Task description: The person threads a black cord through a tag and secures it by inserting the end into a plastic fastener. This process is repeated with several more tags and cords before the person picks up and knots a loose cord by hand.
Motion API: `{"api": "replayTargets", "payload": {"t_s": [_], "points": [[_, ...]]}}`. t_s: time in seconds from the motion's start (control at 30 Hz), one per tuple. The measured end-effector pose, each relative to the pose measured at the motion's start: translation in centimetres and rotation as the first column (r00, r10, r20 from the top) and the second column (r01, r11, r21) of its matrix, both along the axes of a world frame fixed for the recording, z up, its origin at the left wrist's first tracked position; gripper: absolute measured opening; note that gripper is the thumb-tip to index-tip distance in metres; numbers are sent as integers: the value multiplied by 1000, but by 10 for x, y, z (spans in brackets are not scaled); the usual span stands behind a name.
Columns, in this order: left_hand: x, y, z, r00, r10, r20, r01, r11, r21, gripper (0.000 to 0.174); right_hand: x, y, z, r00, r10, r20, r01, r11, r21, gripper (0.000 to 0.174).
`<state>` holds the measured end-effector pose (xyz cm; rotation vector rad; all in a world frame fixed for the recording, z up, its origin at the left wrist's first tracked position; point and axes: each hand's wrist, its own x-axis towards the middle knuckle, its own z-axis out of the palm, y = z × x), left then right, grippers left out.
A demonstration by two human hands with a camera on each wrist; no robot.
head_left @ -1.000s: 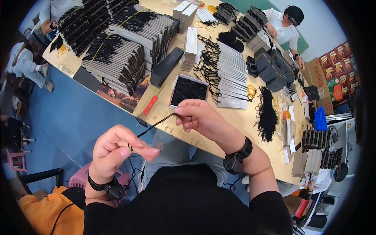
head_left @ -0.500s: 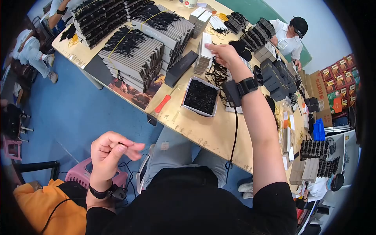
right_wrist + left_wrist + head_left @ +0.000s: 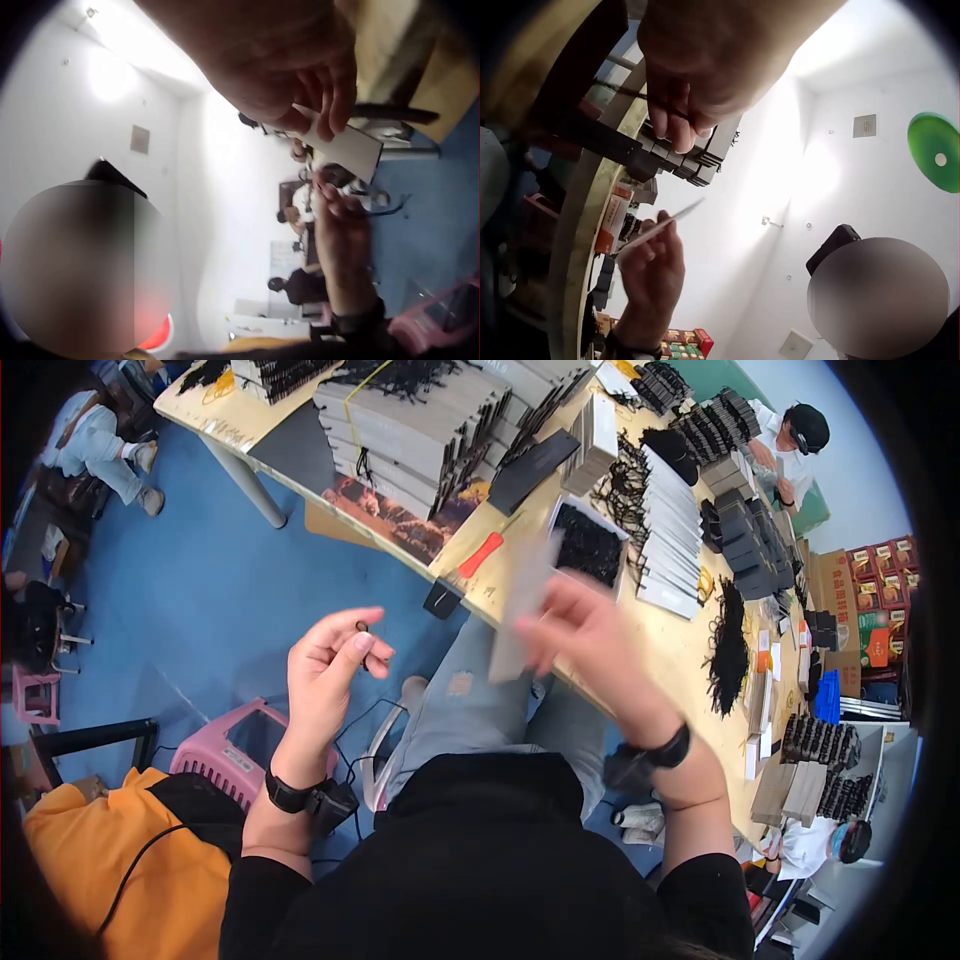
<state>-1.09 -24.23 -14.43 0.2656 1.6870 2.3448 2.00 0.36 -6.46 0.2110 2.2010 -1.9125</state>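
My left hand [image 3: 330, 670] is raised over the floor before the table edge, pinching a thin black cord [image 3: 656, 101] between thumb and fingers. In the head view only a small loop of it shows at the fingertips; its loose end hangs out past the hand in the right wrist view. To the right, my right hand [image 3: 590, 645] grips a flat, long pale card [image 3: 517, 605], blurred by motion and held tilted over the table edge. The right wrist view shows the card's plain white face [image 3: 349, 156]. Beyond that hand, a white box [image 3: 626, 560] holds black cords.
Bundled grey cards [image 3: 400, 435] with black cords stand at the table's back left. A stack of white cards [image 3: 597, 435], a black box [image 3: 533, 470], a red-handled tool [image 3: 482, 555] and laid-out corded cards [image 3: 670, 540] lie nearby. Another person [image 3: 785, 450] sits across.
My right hand let go of the cord, reached to the white card stack, and came back toward the left hand with one card. The left hand keeps its pinch on the cord.
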Motion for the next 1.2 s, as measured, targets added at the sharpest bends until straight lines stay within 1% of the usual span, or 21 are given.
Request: {"api": "replayTargets", "payload": {"t_s": [0.03,0.07,0.1,0.13,0.2,0.23,0.27,0.33,0.5,0.6,0.67,0.73,0.77,0.83,0.93,0.97,1.03,1.1,1.13,1.17,1.2], "points": [[2,-1,0,1000,12,22,-12,1000,2,19,11,-15,-19,993,63,100,-68,997,47,18],[4,-2,-2,999,23,42,-23,1000,3,20,18,-30,-34,983,100,155,-101,995,-6,20],[5,-3,-10,998,32,47,-33,999,28,19,19,-40,-47,983,107,148,-119,990,75,24],[6,-4,-12,998,31,53,-32,999,23,19,17,-46,-59,982,107,153,-118,991,69,24],[8,-6,-15,999,-10,51,8,999,52,13,8,-56,-79,999,-13,-36,21,970,243,27],[9,-7,-15,998,-8,58,5,999,48,13,5,-61,-86,991,-66,-112,94,959,266,26],[8,-8,-14,996,-30,78,29,999,15,12,3,-64,-91,992,-66,-105,92,960,263,26],[5,-7,-15,994,-55,99,57,998,-17,11,1,-67,-100,967,-62,-248,156,913,377,23],[-8,14,-25,996,-87,-16,87,995,46,13,-2,-64,-111,947,-101,-306,233,871,432,22],[-17,30,-27,989,-147,-29,148,988,51,14,-7,-67,-118,925,-146,-352,274,896,348,22],[-24,37,-32,988,-149,-44,148,989,-11,17,-7,-66,-121,942,-159,-297,263,898,353,22],[-30,40,-34,976,-159,-145,122,964,-237,19,-6,-65,-123,933,-156,-325,271,896,350,22],[-32,41,-35,976,-165,-142,128,963,-238,19,-5,-64,-123,923,-148,-355,277,896,348,22],[-37,41,-35,966,-187,-181,106,918,-382,20,-3,-64,-120,927,-159,-338,278,900,337,22],[-43,38,-26,970,-223,-96,163,892,-423,16,-3,-65,-116,932,-163,-323,271,905,328,23],[-47,37,-29,969,-226,-94,166,889,-426,16,-3,-65,-116,934,-157,-322,267,904,333,24],[-54,35,-41,959,-271,-83,246,943,-225,17,-3,-64,-119,946,-131,-296,243,892,381,24],[-50,38,-48,962,-262,-73,246,952,-182,21,-3,-63,-122,957,-104,-270,216,878,428,24],[-47,40,-49,966,-250,-63,240,961,-136,25,-4,-62,-125,924,-65,-377,265,818,510,25],[-41,42,-47,965,-253,-65,242,960,-140,25,-5,-62,-126,880,-14,-474,323,749,578,26],[-31,44,-44,979,-163,-125,125,955,-269,26,-6,-62,-127,879,-20,-476,328,750,574,26]]}}
